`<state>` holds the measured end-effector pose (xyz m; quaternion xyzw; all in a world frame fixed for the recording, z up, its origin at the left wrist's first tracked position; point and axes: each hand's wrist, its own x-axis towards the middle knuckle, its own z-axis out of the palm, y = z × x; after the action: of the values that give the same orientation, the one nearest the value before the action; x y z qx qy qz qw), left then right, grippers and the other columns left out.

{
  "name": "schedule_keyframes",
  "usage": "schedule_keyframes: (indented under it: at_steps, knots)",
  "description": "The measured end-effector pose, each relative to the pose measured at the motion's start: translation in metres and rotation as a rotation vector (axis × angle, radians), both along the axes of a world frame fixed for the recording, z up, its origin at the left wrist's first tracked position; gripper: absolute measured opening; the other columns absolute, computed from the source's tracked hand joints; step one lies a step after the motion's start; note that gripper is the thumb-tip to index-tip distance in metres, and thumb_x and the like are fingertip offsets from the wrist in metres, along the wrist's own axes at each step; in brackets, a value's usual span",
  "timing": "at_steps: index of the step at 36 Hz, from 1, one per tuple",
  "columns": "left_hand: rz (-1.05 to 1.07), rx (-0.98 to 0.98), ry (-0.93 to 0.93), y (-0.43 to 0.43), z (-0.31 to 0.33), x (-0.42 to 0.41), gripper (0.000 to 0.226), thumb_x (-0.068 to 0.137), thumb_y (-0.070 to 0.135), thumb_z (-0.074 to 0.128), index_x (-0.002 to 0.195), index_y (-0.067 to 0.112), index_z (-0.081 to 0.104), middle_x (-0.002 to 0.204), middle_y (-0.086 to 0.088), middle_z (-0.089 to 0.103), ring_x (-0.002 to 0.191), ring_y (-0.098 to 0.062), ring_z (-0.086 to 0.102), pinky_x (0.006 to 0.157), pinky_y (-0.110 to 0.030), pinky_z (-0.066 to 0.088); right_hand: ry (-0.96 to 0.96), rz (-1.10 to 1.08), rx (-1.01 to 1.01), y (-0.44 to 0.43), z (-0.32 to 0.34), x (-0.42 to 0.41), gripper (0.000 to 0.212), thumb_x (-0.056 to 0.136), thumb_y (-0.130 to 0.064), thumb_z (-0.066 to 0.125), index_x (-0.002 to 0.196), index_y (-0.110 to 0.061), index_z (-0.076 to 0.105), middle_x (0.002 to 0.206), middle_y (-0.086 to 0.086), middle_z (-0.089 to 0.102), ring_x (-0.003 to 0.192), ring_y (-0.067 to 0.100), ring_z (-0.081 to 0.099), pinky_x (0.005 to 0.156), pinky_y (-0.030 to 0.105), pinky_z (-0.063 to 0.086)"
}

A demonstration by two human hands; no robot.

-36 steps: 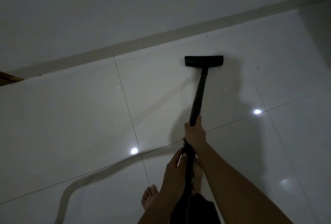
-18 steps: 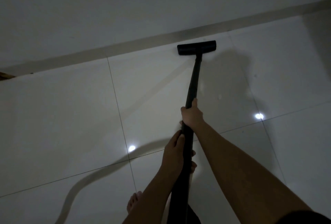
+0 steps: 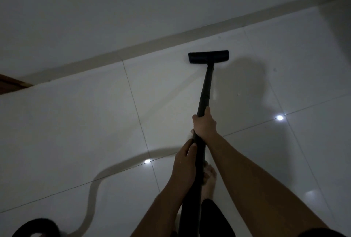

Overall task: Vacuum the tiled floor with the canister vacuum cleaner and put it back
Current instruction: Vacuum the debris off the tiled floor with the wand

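Observation:
A black vacuum wand (image 3: 205, 88) runs from my body out to a flat black floor head (image 3: 208, 56), which rests on the glossy white tiled floor (image 3: 76, 123) a little short of the wall. My right hand (image 3: 206, 123) grips the wand midway, thumb along the tube. My left hand (image 3: 185, 164) holds the wand lower down, closer to me. A grey hose (image 3: 95, 181) snakes across the tiles to the left. Part of the dark canister (image 3: 36, 227) shows at the bottom left corner.
A beige skirting strip (image 3: 152, 42) runs along the foot of the pale wall (image 3: 133, 5). A brown wooden edge (image 3: 11, 84) juts in at the left. My bare foot (image 3: 209, 179) stands under the wand. Ceiling lights reflect off the tiles.
The floor head was pushed out to the skirting, then drawn back a little towards me. My foot came forward under the wand. The canister has come into view at the bottom left.

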<state>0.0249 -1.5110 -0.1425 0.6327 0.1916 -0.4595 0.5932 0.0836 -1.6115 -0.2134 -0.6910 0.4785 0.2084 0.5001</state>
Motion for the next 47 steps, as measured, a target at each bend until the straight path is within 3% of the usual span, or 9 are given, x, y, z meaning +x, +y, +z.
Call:
schedule_keyframes:
  at_steps: [3,6,10,19,22,26,38,42,47]
  knots:
    - [-0.002,0.000,-0.006,0.025,0.014,-0.017,0.027,0.101,0.025,0.035,0.089,0.036,0.057,0.064,-0.008,0.057,0.041,-0.018,0.052,0.038,-0.023,0.043,0.007,-0.010,0.005,0.026,0.008,-0.018,0.064,0.101,-0.019,0.041,0.155,-0.020,0.008,0.103,0.014,0.057,0.052,0.011,0.050,0.047,0.019,0.041]
    - [0.007,0.016,0.005,0.050,0.023,-0.034,0.023,0.101,0.026,0.036,0.103,0.034,0.058,0.066,-0.012,0.057,0.040,-0.018,0.051,0.037,-0.022,0.043,0.016,-0.037,0.008,0.052,0.017,-0.036,0.064,0.101,-0.020,0.041,0.156,-0.021,0.008,0.110,0.017,0.059,0.053,0.012,0.051,0.051,0.022,0.046]
    - [-0.002,0.032,0.008,0.084,0.030,-0.052,0.030,0.101,0.026,0.034,0.125,0.023,0.053,0.067,-0.013,0.056,0.037,-0.018,0.052,0.037,-0.022,0.043,0.018,-0.098,0.057,0.086,0.025,-0.054,0.066,0.100,-0.019,0.042,0.155,-0.024,0.007,0.095,0.011,0.053,0.058,0.018,0.056,0.073,0.036,0.058]
    - [-0.031,0.091,-0.033,0.115,0.026,-0.060,0.033,0.101,0.026,0.034,0.127,0.019,0.052,0.067,-0.014,0.056,0.036,-0.016,0.053,0.036,-0.020,0.043,0.019,-0.131,0.151,0.120,0.019,-0.064,0.068,0.098,-0.017,0.040,0.155,-0.025,0.004,0.075,0.003,0.048,0.066,0.021,0.059,0.080,0.040,0.059]
    - [-0.067,0.120,-0.068,0.105,0.018,-0.048,0.034,0.102,0.026,0.032,0.128,0.016,0.051,0.072,-0.013,0.057,0.038,-0.011,0.055,0.038,-0.019,0.044,0.023,-0.128,0.156,0.108,0.015,-0.052,0.069,0.097,-0.017,0.040,0.155,-0.027,0.003,0.076,0.004,0.050,0.060,0.020,0.058,0.074,0.037,0.059]
    - [-0.038,0.103,-0.015,0.080,0.008,-0.031,0.034,0.101,0.030,0.032,0.125,0.016,0.053,0.074,-0.017,0.055,0.042,-0.018,0.053,0.040,-0.021,0.043,0.008,-0.148,0.174,0.083,0.012,-0.032,0.068,0.099,-0.018,0.042,0.155,-0.029,0.005,0.100,0.010,0.053,0.056,0.017,0.056,0.050,0.025,0.051]
    - [-0.172,0.093,0.002,0.057,0.025,-0.056,0.032,0.101,0.028,0.032,0.123,0.021,0.054,0.070,-0.014,0.057,0.038,-0.017,0.054,0.039,-0.023,0.045,-0.024,-0.268,0.100,0.056,0.028,-0.073,0.062,0.099,-0.017,0.043,0.154,-0.021,0.015,0.099,0.012,0.053,0.051,0.016,0.054,0.048,0.024,0.049]
    - [-0.221,0.098,0.001,0.055,0.038,-0.073,0.031,0.101,0.028,0.034,0.124,0.022,0.054,0.070,-0.014,0.058,0.039,-0.018,0.055,0.038,-0.022,0.045,-0.013,-0.264,0.076,0.048,0.043,-0.100,0.063,0.099,-0.016,0.042,0.155,-0.020,0.014,0.114,0.015,0.056,0.054,0.008,0.048,0.035,0.010,0.035]
    - [-0.263,0.080,0.020,0.052,0.054,-0.089,0.031,0.100,0.029,0.035,0.125,0.025,0.054,0.070,-0.015,0.057,0.041,-0.020,0.053,0.039,-0.023,0.044,0.007,-0.308,0.066,0.042,0.058,-0.127,0.064,0.098,-0.016,0.041,0.155,-0.021,0.011,0.088,0.002,0.049,0.055,0.008,0.048,0.033,0.011,0.034]
